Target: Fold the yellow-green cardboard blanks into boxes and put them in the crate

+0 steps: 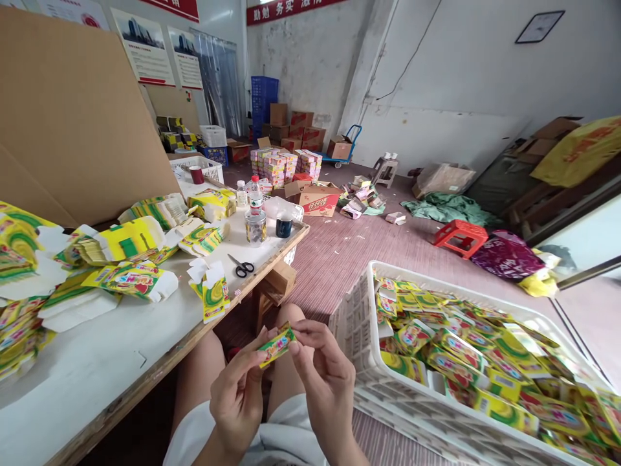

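Above my lap, a small yellow and green printed carton (277,348) is pinched between both hands. My left hand (239,391) grips its left end with the fingers closed. The thumb and fingers of my right hand (326,369) close on its right end. To the left, a partly opened carton (213,294) stands near the table edge, its white flaps up. Flattened cartons (130,281) of the same print lie in piles farther left. On my right is a white plastic crate (376,323) heaped with folded cartons (460,356).
The white table (160,343) holds scissors (241,266), a tin can (255,228), a dark cup (284,225) and a bottle (255,194). Beyond it are stacked pink boxes (276,167) and an open cardboard box (320,199). A red stool (460,238) stands on the floor behind the crate.
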The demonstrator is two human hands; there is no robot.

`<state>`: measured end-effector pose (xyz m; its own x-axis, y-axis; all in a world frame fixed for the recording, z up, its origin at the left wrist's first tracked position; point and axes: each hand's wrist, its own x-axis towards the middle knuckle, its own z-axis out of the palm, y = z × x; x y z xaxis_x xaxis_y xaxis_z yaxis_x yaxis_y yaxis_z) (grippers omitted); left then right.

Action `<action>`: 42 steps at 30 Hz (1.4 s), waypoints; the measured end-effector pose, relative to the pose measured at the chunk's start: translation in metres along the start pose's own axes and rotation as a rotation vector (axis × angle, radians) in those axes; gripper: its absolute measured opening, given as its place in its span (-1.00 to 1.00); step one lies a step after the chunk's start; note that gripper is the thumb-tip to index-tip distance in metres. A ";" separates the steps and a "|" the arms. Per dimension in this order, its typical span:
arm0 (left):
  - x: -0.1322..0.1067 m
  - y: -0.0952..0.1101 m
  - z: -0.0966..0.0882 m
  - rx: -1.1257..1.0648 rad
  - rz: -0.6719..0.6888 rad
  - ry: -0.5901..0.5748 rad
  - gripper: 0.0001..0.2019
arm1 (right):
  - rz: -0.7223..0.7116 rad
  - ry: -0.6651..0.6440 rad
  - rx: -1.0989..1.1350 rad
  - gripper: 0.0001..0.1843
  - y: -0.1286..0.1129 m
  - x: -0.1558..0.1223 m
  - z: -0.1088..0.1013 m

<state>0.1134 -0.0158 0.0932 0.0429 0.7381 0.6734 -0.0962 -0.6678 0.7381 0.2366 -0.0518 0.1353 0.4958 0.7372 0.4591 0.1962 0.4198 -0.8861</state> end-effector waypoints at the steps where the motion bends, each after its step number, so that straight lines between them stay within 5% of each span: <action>1: -0.001 0.000 0.000 -0.012 -0.062 0.019 -0.64 | 0.005 -0.014 -0.008 -0.93 0.001 0.001 -0.001; 7: 0.009 -0.003 -0.005 -0.081 -0.416 -0.021 -0.83 | -0.031 -0.182 -0.138 -0.83 0.006 0.019 -0.016; 10: 0.015 -0.004 -0.008 -0.154 -0.597 -0.137 -0.78 | 0.070 -0.261 -0.153 -0.87 0.011 0.022 -0.021; 13: 0.014 -0.009 -0.009 -0.159 -0.688 -0.203 -0.73 | 0.212 -0.190 -0.090 -0.81 0.022 0.013 -0.020; 17: 0.003 -0.017 -0.010 -0.074 -0.660 -0.227 -0.68 | 0.345 0.004 -0.022 -0.74 0.038 -0.004 -0.010; 20: -0.005 -0.018 -0.009 0.016 -0.639 -0.175 -0.67 | 0.365 0.021 0.021 -0.76 0.043 -0.011 -0.003; 27: -0.006 -0.013 -0.009 -0.152 -0.757 -0.086 -0.67 | 0.324 -0.157 0.050 -0.75 0.040 -0.004 -0.001; 31: 0.004 -0.013 -0.016 -0.234 -0.777 -0.165 -0.67 | 0.269 -0.313 -0.053 -0.77 0.031 0.002 -0.010; 37: 0.014 -0.001 -0.023 -0.364 -0.591 -0.355 -0.67 | 0.144 -0.426 -0.114 -0.57 0.024 -0.004 -0.020; 42: 0.013 0.011 -0.020 -0.330 -0.632 -0.385 -0.68 | 0.126 -0.530 -0.086 -0.48 0.029 -0.009 -0.023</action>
<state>0.0935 -0.0118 0.1087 0.5211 0.8411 0.1450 -0.2252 -0.0283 0.9739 0.2572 -0.0581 0.1037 0.0308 0.9538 0.2988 0.2425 0.2829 -0.9280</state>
